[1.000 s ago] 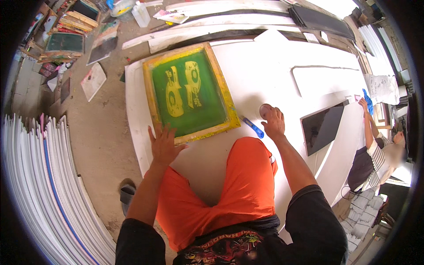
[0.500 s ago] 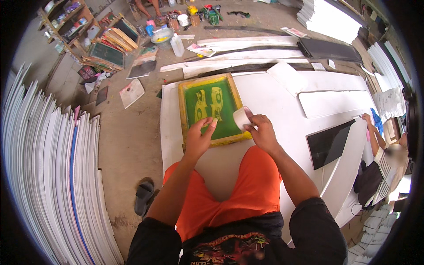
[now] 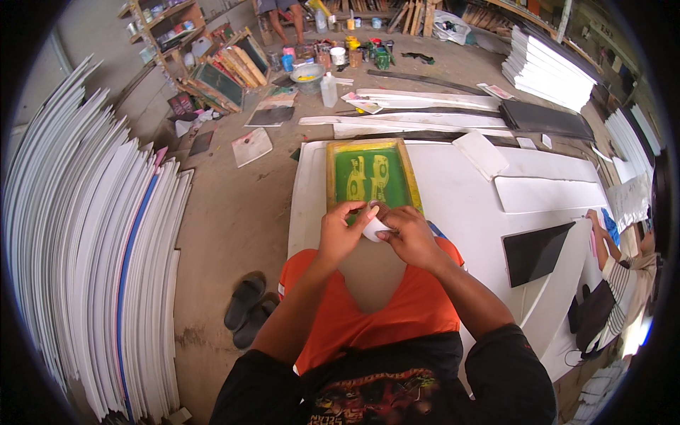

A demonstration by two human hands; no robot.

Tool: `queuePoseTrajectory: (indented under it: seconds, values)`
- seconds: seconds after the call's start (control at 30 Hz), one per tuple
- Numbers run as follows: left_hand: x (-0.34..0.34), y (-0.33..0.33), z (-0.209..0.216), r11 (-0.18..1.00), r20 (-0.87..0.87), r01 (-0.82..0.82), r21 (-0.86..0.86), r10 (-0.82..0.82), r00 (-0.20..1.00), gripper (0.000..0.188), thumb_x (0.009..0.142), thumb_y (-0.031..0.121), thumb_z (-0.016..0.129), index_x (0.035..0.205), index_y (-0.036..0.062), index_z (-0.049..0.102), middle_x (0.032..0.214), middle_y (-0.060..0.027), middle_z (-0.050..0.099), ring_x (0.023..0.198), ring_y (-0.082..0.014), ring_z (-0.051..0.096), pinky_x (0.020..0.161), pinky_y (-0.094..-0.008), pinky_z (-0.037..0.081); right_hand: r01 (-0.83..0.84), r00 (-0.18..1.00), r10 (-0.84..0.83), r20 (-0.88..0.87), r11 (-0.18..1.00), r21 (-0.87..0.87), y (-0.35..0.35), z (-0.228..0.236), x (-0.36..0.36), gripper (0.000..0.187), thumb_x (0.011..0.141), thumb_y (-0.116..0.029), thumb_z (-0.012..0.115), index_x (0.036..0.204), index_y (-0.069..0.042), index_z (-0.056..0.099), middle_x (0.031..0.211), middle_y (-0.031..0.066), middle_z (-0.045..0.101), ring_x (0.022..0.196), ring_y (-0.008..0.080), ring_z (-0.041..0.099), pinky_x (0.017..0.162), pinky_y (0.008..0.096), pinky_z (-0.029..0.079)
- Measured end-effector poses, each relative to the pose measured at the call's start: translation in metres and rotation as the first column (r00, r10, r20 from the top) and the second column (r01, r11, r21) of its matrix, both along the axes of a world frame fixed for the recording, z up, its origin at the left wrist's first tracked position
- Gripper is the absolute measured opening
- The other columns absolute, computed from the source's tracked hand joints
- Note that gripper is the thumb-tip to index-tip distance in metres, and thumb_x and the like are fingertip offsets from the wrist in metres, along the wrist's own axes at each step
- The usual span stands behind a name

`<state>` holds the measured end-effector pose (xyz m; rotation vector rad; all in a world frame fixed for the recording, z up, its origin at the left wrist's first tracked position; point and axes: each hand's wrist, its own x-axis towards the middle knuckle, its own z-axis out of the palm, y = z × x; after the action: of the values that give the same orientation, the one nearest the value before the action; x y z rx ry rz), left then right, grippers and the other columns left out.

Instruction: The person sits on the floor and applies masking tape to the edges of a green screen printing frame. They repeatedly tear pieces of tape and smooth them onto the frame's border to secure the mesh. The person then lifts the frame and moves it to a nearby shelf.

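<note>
At your far left, stacks of white sheets [image 3: 92,269] stand on edge along the floor, curving with the lens, one with a blue edge showing. Nearer you, a pair of dark sandals [image 3: 246,309] lies on the concrete floor just off the left edge of the tabletop [image 3: 453,205].

Your left hand [image 3: 341,232] is raised above the near left part of the tabletop, fingers curled and pinching the upper edge of a small white roll of tape [image 3: 373,227]. The roll sits between both of your hands, held in the air over the near edge of the tabletop, just this side of the printing screen [image 3: 371,177]. That screen, a yellow wooden frame around a green mesh with pale shapes in it, lies flat near the left edge of the tabletop, running toward its far edge.

Your right hand [image 3: 409,237] grasps the roll from the right and below, thumb and fingers closed on it, touching your left hand's fingertips. Both hands are clenched on the roll; whether any tape has been pulled free, you cannot tell.

Further right, a white sheet [image 3: 549,193] lies on the tabletop, and a black panel [image 3: 535,249] rests near the right edge. Beyond that edge another person's arm [image 3: 602,244] in a striped sleeve reaches in.
</note>
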<state>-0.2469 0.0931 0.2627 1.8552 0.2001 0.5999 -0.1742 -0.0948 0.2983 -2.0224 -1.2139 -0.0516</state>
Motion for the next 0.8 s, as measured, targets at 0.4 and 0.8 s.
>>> queuePoseTrajectory:
  seconds: [0.4, 0.8]
  values:
    - [-0.074, 0.026, -0.014, 0.893, -0.076, -0.257, -0.369, 0.246, 0.966, 0.023, 0.098, 0.019, 0.075, 0.092, -0.0027, 0.073, 0.078, -0.0001, 0.068, 0.07, -0.0064, 0.057, 0.065, -0.0237, 0.047, -0.191, 0.978, 0.196, -0.065, 0.978, 0.078, 0.044, -0.005, -0.047, 0.055, 0.088, -0.032, 0.08, 0.133, -0.006, 0.063, 0.104, 0.0183, 0.07, 0.1, 0.0392, 0.067, 0.086, 0.0477, 0.053]
    - [-0.128, 0.039, -0.006, 0.861, -0.057, -0.344, -0.375, 0.349, 0.935, 0.021, 0.098, 0.016, 0.075, 0.094, -0.0051, 0.073, 0.075, -0.0012, 0.068, 0.066, -0.0056, 0.056, 0.063, -0.0225, 0.047, -0.194, 0.954, 0.223, 0.199, 0.969, -0.154, 0.074, -0.021, -0.051, 0.057, 0.075, -0.031, 0.086, 0.125, -0.01, 0.067, 0.1, 0.0146, 0.072, 0.093, 0.0354, 0.07, 0.082, 0.0466, 0.057]
